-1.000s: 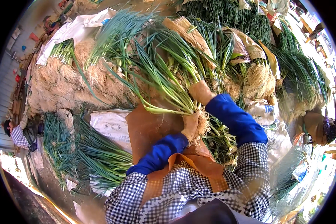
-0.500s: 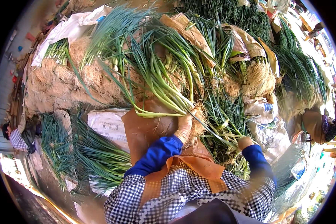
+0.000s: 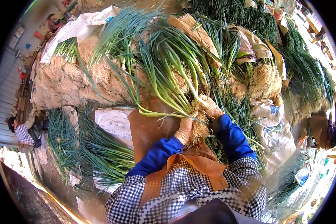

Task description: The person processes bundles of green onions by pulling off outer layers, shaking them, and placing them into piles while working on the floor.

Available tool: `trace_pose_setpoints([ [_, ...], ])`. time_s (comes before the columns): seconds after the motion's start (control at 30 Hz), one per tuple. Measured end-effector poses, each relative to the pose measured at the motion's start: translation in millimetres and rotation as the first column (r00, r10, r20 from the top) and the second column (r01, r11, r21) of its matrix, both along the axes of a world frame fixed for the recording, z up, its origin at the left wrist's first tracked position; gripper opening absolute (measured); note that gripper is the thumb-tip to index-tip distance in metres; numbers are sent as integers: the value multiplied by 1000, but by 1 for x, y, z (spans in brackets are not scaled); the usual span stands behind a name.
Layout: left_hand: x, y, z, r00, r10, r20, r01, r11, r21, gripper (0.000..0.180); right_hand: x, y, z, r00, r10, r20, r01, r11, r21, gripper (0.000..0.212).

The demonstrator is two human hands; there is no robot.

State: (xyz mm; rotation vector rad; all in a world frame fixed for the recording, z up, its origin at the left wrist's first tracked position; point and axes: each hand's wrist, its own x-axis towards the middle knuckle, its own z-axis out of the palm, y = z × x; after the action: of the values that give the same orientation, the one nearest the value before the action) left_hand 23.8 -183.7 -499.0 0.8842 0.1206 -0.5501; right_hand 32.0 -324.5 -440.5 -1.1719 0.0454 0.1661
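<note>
A bunch of green onions [image 3: 175, 100] is held in front of me, its pale stems and stringy roots [image 3: 199, 130] toward my body and its long green leaves fanning away. My left hand [image 3: 184, 130] is closed round the base of the stems from the left. From the right, my right hand [image 3: 210, 107] wears a dusty, tan-looking covering and has its fingers closed on the same bunch near the roots. A brown apron [image 3: 149, 125] lies beneath the bunch across my lap.
A long pile of green onions with roots facing me [image 3: 63, 89] stands beyond my hands. Another bundle [image 3: 108, 153] lies on white sacking [image 3: 115, 121] at my left. Loose leaves and a crumpled white sack [image 3: 272, 130] lie at right. Another person [image 3: 24, 130] is at far left.
My right hand has come from the loose leaves at the right to the bunch, beside my left hand. My left hand still holds the stems at about the same place.
</note>
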Motion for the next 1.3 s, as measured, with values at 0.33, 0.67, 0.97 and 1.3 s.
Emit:
trace_pose_setpoints([
  [0.33, -4, 1, 7, 998, 6, -64, -7, 1000, -13, 15, -6, 25, -18, 931, -359, -62, 363, 900, 243, 13],
  [0.67, 7, 17, 49, 929, -113, -352, -47, 908, -417, 16, -114, -39, -112, 988, 75, -133, -118, -181, -976, 20],
  [0.97, 10, 32, 47, 875, -347, -339, 118, 830, -545, 34, 71, 6, 4, 973, -158, -166, 195, 951, 239, 51],
  [1.3, 9, 59, 28, 901, -338, -271, 114, 789, -604, 31, 76, 69, -46, 992, 22, 125, -113, 599, 793, 30],
])
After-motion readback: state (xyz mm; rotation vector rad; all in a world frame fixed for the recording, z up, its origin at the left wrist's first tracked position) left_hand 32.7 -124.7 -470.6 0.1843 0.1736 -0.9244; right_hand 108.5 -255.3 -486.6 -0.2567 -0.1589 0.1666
